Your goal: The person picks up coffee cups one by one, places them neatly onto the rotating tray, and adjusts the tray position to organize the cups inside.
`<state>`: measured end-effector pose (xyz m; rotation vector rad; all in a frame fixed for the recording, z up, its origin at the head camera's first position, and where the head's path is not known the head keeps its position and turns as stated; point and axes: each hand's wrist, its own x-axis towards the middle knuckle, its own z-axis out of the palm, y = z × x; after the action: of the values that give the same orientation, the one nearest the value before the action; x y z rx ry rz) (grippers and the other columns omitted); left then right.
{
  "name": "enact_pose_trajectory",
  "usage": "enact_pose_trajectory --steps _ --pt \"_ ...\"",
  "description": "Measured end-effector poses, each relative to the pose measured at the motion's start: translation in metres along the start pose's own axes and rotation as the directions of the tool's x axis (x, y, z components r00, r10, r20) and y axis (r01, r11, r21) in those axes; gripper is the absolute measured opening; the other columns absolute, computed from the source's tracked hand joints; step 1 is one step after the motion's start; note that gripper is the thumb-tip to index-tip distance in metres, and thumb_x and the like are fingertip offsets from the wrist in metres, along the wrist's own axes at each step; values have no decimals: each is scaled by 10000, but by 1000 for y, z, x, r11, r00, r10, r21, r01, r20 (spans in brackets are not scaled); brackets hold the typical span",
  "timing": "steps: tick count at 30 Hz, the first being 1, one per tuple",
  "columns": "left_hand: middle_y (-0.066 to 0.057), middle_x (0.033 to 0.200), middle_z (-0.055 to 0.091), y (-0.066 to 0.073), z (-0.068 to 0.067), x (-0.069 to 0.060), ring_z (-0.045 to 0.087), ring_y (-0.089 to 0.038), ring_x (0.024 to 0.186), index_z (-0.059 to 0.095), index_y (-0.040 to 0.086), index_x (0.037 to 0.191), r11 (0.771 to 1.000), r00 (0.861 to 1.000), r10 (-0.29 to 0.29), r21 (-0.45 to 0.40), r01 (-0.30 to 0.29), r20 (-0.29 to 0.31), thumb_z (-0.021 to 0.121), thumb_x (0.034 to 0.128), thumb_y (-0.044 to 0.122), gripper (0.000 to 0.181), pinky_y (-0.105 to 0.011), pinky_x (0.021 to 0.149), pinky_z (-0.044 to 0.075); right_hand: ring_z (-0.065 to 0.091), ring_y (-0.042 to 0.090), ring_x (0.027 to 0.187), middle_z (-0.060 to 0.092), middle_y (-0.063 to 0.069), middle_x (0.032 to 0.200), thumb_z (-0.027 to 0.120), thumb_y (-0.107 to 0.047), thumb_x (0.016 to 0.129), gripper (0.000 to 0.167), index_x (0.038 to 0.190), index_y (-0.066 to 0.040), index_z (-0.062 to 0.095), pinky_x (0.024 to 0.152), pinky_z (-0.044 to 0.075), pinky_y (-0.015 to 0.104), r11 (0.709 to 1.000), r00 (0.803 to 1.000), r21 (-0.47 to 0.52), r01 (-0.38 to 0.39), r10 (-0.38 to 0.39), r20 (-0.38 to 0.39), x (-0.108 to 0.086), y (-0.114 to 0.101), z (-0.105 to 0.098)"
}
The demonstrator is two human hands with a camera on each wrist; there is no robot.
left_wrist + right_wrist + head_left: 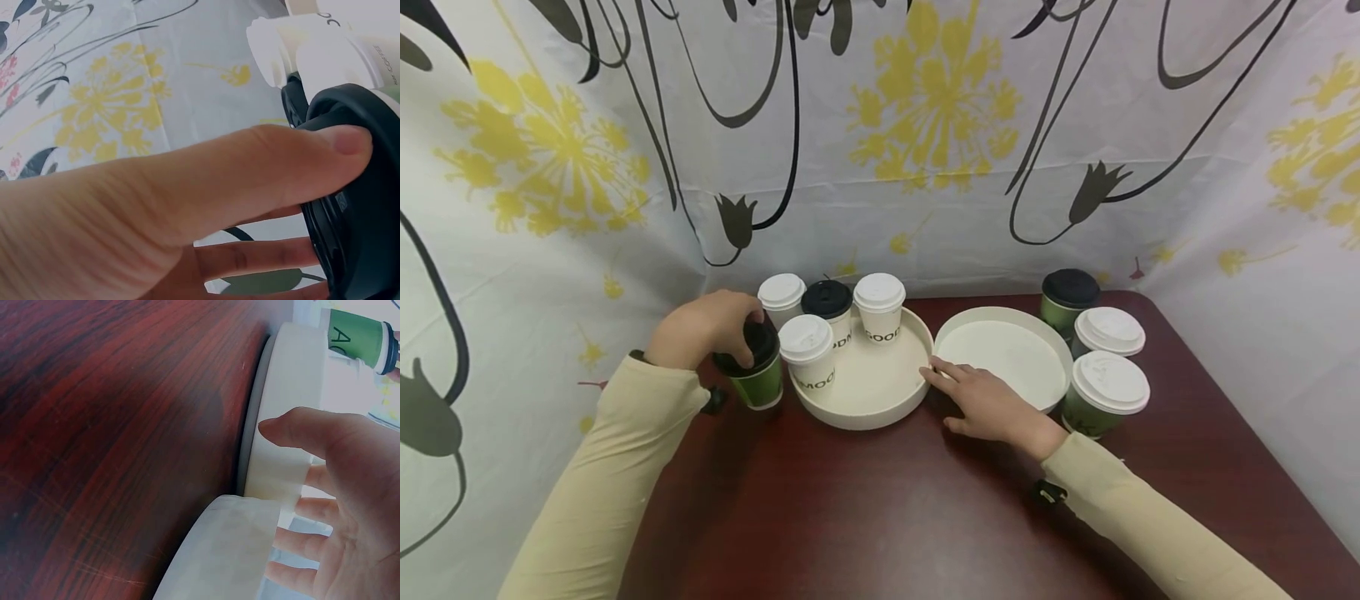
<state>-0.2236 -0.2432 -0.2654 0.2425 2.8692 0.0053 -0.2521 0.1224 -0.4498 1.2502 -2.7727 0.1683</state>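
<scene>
My left hand [707,329] grips a green paper cup [762,387] by its black lid [375,206], fingers and thumb around the lid's edge. The cup is just left of the left cream round tray [872,404]; I cannot tell whether its base touches the table. My right hand [988,404] has its fingers extended, the fingertips at the right side of that tray's rim. On or by the left tray are white cups, including a front white-lidded cup [808,354], a black-lidded cup [829,302] and a right white-lidded cup [880,307].
A second cream round tray [958,333] adjoins the first on the right. Beside it stand a black-lidded green cup [1063,312] and two white-lidded cups, the nearer one green [1093,412]. Patterned cloth [820,217] borders the dark red-brown table [850,517] at the back and sides.
</scene>
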Motion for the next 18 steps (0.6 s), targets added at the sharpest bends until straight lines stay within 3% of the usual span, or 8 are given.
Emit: enact_pose_trajectory --steps 12,18 --pt "-99 994 690 28 -6 -12 611 -240 877 657 59 1031 999 999 37 30 -36 -8 863 668 158 430 -385 780 523 538 338 1314 384 148 1578 776 -302 819 816 1518 -131 391 1015 495 516 1000 1000 18 -14 14 7 0 0 1" --pt "-125 1104 688 43 -6 -14 622 -259 963 646 47 1161 997 998 64 34 -65 25 851 701 173 520 -402 831 541 540 335 1311 376 145 1583 780 -300 817 822 1520 -135 388 1015 494 516 999 1000 25 -19 19 7 -1 0 1"
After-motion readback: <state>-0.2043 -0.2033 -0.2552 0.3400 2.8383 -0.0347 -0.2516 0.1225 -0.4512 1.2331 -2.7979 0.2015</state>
